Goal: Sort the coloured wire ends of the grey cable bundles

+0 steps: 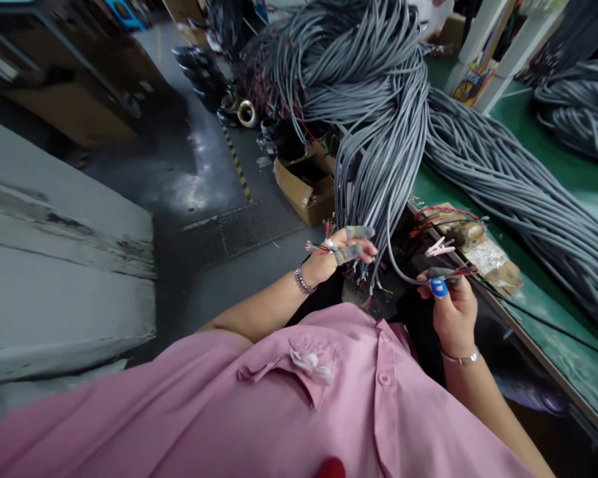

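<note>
A thick bundle of grey cables [379, 133] hangs off the green table's edge, its stripped ends showing coloured wires. My left hand [336, 255], with grey covers on two fingertips, reaches into the hanging ends and pinches a cable end with coloured wires. My right hand [451, 309], with a blue cover on the thumb, is closed on one grey cable [398, 262] that loops up to the bundle. Red and other thin wires stick out past its fingers.
The green table [553, 312] runs along the right, with more grey cable bundles [578, 106] and taped packets [483, 255] near its edge. An open cardboard box [306, 189] stands on the dark floor. A grey surface [54, 265] fills the left.
</note>
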{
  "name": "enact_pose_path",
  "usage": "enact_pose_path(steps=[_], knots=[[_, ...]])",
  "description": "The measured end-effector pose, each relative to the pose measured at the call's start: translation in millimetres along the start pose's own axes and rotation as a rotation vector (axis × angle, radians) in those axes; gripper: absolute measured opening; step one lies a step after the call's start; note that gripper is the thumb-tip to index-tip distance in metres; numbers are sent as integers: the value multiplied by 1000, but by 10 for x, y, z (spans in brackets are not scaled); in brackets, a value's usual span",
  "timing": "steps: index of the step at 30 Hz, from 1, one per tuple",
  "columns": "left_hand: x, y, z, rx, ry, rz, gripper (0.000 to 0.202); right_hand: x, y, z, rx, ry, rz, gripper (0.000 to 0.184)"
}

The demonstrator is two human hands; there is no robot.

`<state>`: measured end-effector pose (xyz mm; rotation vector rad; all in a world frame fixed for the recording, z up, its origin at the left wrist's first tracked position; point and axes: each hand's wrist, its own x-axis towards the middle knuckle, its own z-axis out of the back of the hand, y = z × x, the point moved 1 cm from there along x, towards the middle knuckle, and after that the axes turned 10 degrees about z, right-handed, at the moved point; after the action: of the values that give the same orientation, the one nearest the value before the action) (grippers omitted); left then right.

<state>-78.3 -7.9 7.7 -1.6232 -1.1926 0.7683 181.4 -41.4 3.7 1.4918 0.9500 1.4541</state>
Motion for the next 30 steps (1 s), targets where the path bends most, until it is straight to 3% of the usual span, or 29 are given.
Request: enact_pose_path(steps=[3, 5, 10, 15, 19, 25, 30], knots=[[-25, -50, 187, 102, -138, -4, 42, -27, -104, 104, -33, 19, -25, 15], [-9, -90, 187, 167, -170, 7, 40, -31, -163, 86, -33, 69, -53, 16], [159, -53, -232, 294, -36, 70, 42, 24, -232, -228, 105, 163, -190, 22], [293, 126, -587, 399, -5, -6, 37, 46, -333, -395, 258, 28, -233, 25], [345, 196, -611, 479, 0, 16, 30, 11, -426, -371, 344, -22, -297, 29], [420, 223, -600, 464, 106, 145, 34, 41, -433, -344, 363, -36, -363, 32], [427, 245, -548, 481, 193, 113, 35, 35, -441, -294, 313, -8, -340, 30]])
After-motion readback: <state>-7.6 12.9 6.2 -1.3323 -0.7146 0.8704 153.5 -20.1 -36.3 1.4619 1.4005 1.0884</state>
